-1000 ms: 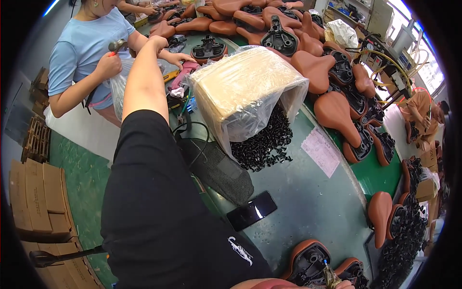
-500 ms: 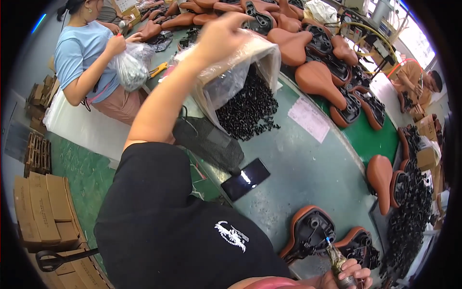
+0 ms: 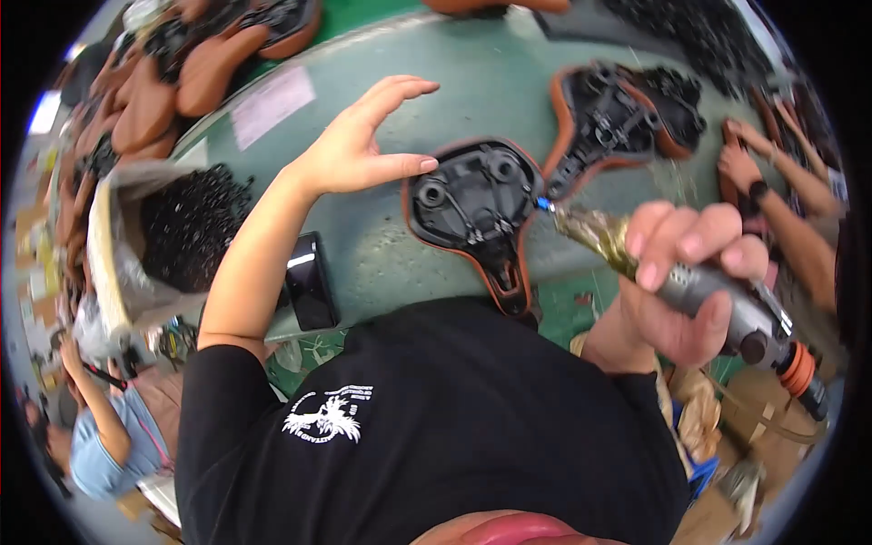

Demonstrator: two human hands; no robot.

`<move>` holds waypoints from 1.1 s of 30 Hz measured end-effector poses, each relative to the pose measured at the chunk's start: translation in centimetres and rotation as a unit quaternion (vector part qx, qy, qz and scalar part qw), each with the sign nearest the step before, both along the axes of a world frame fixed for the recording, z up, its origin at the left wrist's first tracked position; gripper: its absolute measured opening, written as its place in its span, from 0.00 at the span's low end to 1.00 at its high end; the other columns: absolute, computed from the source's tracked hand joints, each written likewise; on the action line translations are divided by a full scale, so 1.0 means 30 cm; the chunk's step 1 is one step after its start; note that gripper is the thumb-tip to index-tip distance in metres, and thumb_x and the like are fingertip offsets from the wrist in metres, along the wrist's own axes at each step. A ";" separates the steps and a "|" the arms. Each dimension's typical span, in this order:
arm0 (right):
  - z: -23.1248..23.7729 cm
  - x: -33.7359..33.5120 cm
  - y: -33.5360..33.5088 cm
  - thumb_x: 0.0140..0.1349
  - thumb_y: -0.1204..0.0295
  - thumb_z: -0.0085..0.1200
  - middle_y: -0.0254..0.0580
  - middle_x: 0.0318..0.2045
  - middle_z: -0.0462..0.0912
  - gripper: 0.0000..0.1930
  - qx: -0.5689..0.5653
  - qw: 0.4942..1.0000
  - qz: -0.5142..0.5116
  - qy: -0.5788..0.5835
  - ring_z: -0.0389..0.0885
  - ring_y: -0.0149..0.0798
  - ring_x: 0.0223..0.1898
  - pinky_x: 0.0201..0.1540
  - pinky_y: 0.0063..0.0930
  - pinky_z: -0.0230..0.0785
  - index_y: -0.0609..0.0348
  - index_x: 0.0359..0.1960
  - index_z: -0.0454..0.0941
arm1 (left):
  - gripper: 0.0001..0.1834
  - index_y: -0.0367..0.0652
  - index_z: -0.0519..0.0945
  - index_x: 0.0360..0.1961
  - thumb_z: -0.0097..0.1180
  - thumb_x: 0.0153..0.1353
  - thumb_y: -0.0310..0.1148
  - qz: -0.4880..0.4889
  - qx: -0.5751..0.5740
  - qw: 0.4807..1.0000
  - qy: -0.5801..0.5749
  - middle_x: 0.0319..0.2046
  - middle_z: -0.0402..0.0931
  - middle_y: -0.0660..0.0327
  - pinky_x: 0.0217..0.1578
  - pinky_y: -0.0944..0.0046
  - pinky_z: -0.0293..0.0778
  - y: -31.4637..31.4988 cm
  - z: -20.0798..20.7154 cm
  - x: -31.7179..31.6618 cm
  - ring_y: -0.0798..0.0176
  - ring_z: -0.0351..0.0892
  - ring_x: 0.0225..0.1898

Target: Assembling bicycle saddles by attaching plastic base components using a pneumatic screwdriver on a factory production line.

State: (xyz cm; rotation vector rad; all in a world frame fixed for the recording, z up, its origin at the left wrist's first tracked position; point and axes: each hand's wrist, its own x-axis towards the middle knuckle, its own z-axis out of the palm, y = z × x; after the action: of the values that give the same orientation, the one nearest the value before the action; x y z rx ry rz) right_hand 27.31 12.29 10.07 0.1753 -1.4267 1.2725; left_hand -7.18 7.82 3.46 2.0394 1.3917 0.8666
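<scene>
A brown bicycle saddle [image 3: 474,238] lies upside down on the green table in front of me, its black underside facing up and its nose pointing toward me. At its upper left edge is my left hand [image 3: 359,150], open, with fingers stretched and the thumb by the rim; I cannot tell if it touches. My right hand [image 3: 681,263] grips a grey power screwdriver [image 3: 740,318] with yellowish wrapping round its front. The blue-tipped bit [image 3: 544,204] points at the saddle's right side. More upturned saddles [image 3: 604,118] lie just beyond, to the right.
A plastic-lined box [image 3: 113,259] on the left spills small black parts [image 3: 195,227]. A phone [image 3: 310,282] lies near the table's edge. Saddles [image 3: 145,104] pile up at the far left. Black parts [image 3: 695,36] heap at the far right. Other people's arms [image 3: 781,186] show on both sides.
The view has swung to the right. My left hand has gone from above the parts box to the saddle's edge. The screwdriver, still in my right hand, is now raised beside the saddle.
</scene>
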 end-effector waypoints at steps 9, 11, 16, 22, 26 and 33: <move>-0.063 -0.026 -0.001 0.76 0.68 0.46 0.56 0.51 0.77 0.18 0.012 0.995 -0.079 -0.063 0.80 0.40 0.35 0.45 0.46 0.75 0.56 0.65 0.68 | 0.34 0.42 0.78 0.62 0.74 0.52 0.32 -0.180 -0.037 0.983 -0.027 0.64 0.75 0.54 0.66 0.55 0.72 0.156 -0.113 0.143 0.50 0.75 0.66; -0.078 -0.043 0.010 0.76 0.70 0.47 0.58 0.50 0.77 0.18 -0.003 0.995 -0.054 -0.088 0.80 0.41 0.34 0.46 0.46 0.76 0.57 0.64 0.68 | 0.32 0.42 0.80 0.58 0.75 0.50 0.32 -0.198 -0.024 0.980 -0.016 0.63 0.76 0.56 0.64 0.55 0.74 0.202 -0.138 0.160 0.51 0.77 0.64; -0.099 -0.082 0.025 0.75 0.73 0.48 0.61 0.49 0.77 0.17 0.012 0.995 -0.033 -0.097 0.82 0.42 0.35 0.47 0.48 0.77 0.58 0.63 0.67 | 0.26 0.41 0.85 0.50 0.76 0.48 0.31 -0.240 -0.033 0.966 -0.095 0.59 0.80 0.55 0.63 0.55 0.76 0.266 -0.211 0.184 0.51 0.80 0.61; -0.094 -0.081 0.038 0.74 0.75 0.45 0.63 0.50 0.76 0.18 0.039 0.995 -0.015 -0.087 0.80 0.42 0.35 0.46 0.50 0.76 0.59 0.63 0.67 | 0.20 0.39 0.87 0.44 0.75 0.47 0.29 -0.142 -0.020 0.981 -0.131 0.53 0.84 0.56 0.60 0.58 0.77 0.188 -0.250 0.196 0.55 0.83 0.57; -0.083 -0.078 0.028 0.74 0.74 0.46 0.62 0.50 0.77 0.18 0.040 0.995 -0.020 -0.090 0.80 0.43 0.35 0.46 0.49 0.77 0.58 0.63 0.67 | 0.25 0.40 0.86 0.51 0.76 0.49 0.31 -0.111 -0.055 0.986 -0.113 0.59 0.80 0.54 0.65 0.55 0.73 0.143 -0.246 0.193 0.53 0.79 0.63; -0.074 -0.060 -0.028 0.75 0.72 0.51 0.58 0.48 0.78 0.17 -0.006 0.990 -0.085 -0.111 0.80 0.41 0.35 0.46 0.47 0.77 0.55 0.62 0.68 | 0.34 0.38 0.82 0.55 0.84 0.48 0.40 -0.099 -0.093 0.978 -0.157 0.67 0.74 0.49 0.67 0.53 0.71 0.097 -0.230 0.231 0.50 0.74 0.68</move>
State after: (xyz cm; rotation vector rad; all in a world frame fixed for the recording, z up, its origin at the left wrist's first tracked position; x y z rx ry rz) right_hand 25.51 11.44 7.85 -0.0976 -1.5877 1.1866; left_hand -0.25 10.72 -3.43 1.7731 1.0373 0.8911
